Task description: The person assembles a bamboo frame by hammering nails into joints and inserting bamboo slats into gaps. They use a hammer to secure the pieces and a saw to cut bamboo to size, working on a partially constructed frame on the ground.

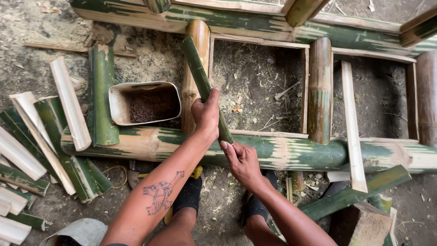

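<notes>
Head view: two bare hands worked over a bamboo frame (291,152) lying on dirt ground.
Left hand (207,114): closed around one split bamboo strip (205,86), gripping its middle.
Right hand (243,161): fingers wrapped on the same strip's near end, resting against the frame's near pole.
Strip: slanted, far end pointing up-left beside one upright rung.
Rungs: three thick cross pieces visible.
Container: one cut plastic tub (144,104), left of the hands.
Loose split pieces (54,136): roughly a dozen, piled far left.

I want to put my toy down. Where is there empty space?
Bare dirt lies inside the frame bay just past the left hand and right hand. The far-left ground is crowded with split bamboo slats and a tub.
</notes>
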